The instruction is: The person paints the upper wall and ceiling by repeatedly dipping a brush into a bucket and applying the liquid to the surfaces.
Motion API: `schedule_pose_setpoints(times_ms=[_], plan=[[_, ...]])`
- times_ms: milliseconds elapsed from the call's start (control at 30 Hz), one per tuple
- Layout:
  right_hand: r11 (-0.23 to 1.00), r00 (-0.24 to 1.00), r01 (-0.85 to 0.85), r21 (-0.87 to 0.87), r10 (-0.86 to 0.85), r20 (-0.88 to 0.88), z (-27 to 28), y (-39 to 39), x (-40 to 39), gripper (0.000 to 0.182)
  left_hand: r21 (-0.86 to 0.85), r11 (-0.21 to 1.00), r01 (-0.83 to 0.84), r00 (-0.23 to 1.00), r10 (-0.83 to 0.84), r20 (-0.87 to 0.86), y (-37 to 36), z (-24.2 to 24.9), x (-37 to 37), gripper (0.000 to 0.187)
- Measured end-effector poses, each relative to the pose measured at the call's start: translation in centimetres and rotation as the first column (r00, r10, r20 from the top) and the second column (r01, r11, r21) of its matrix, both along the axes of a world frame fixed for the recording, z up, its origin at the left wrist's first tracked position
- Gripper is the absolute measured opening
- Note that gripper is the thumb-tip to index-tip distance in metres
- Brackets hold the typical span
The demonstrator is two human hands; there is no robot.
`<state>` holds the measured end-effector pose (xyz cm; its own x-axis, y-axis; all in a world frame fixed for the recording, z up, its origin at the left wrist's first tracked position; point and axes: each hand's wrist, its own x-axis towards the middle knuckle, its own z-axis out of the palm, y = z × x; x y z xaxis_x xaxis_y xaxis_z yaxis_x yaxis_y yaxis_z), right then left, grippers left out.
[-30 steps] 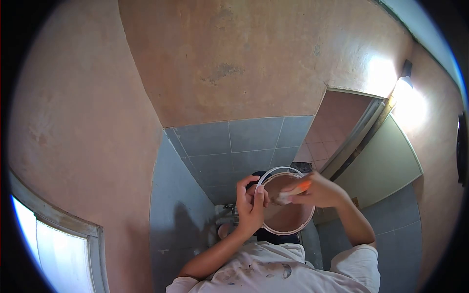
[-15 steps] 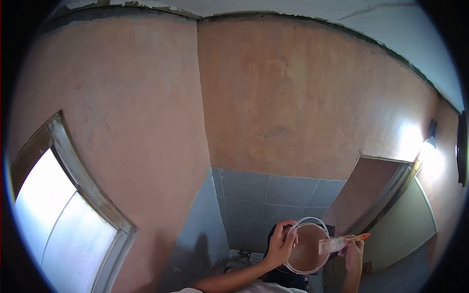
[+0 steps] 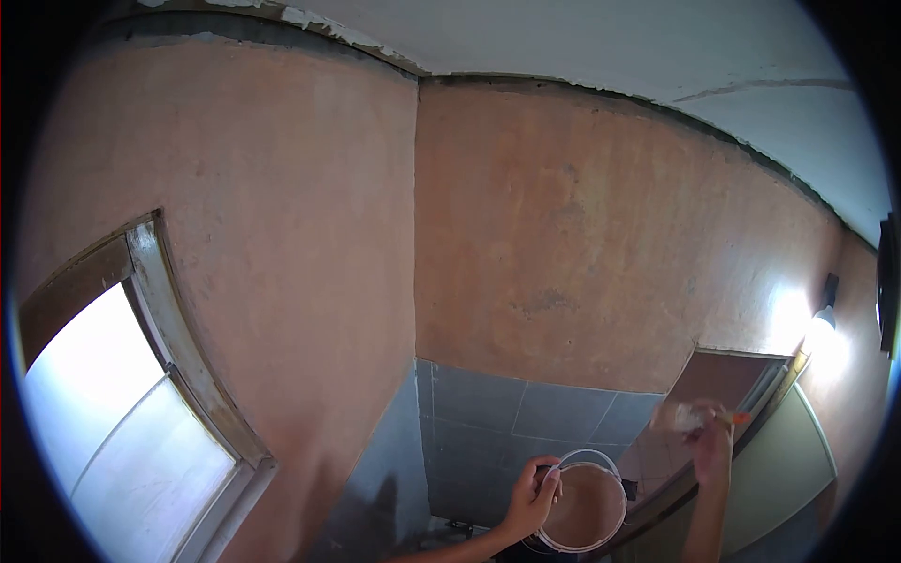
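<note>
A round bucket (image 3: pixel 587 507) of pinkish-brown paint or slurry is low in the middle of the view, its thin handle raised. My left hand (image 3: pixel 535 497) grips the bucket's left rim, by the foot of the handle. Up and to the right of the bucket, my right hand (image 3: pixel 711 446) is closed on a wide paintbrush (image 3: pixel 683 416). The brush is blurred; its bristles point left and the orange end of its handle points right.
Orange-pink walls (image 3: pixel 554 225) meet at a corner above grey tiles (image 3: pixel 474 399). A wood-framed window (image 3: pixel 192 347) is at left. At right are a doorway (image 3: pixel 718 375), a pale green door (image 3: pixel 784 469) and a lit bulb (image 3: pixel 819 328). The white ceiling (image 3: pixel 563 42) has ragged edges.
My right hand has lifted the brush up and right, away from over the bucket. The view has tilted up, and the bucket with my left hand sits slightly lower in it.
</note>
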<state>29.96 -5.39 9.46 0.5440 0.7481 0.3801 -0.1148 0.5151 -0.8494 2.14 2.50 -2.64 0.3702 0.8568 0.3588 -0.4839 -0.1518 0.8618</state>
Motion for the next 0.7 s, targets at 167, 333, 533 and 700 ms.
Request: schedule_pose_setpoints(times_ms=[167, 333, 533, 700], plan=[[0.979, 0.968, -0.164, 0.124, 0.136, 0.211, 9.5, 10.7, -1.2, 0.023, -0.004, 0.992, -0.129, 0.989, 0.129, 0.078, 0.5, -1.5, -0.2, 0.022], [0.94, 0.91, -0.25, 0.232, 0.146, 0.388, 17.9, 21.1, -6.0, 0.033, -0.011, 0.969, -0.245, 0.969, 0.246, 0.009, 0.8, -1.4, -0.8, 0.025], [0.949, 0.874, -0.161, 0.272, 0.01, 0.485, 25.3, 30.5, -8.3, 0.041, 0.007, 0.967, -0.256, 0.966, 0.256, 0.036, 2.1, -1.7, -1.4, 0.023], [0.88, 0.91, -0.075, 0.469, -0.132, 0.393, 28.5, 33.5, -5.2, 0.038, -0.126, 0.954, -0.272, 0.959, 0.279, 0.042, 2.7, -1.0, -2.8, 0.021]])
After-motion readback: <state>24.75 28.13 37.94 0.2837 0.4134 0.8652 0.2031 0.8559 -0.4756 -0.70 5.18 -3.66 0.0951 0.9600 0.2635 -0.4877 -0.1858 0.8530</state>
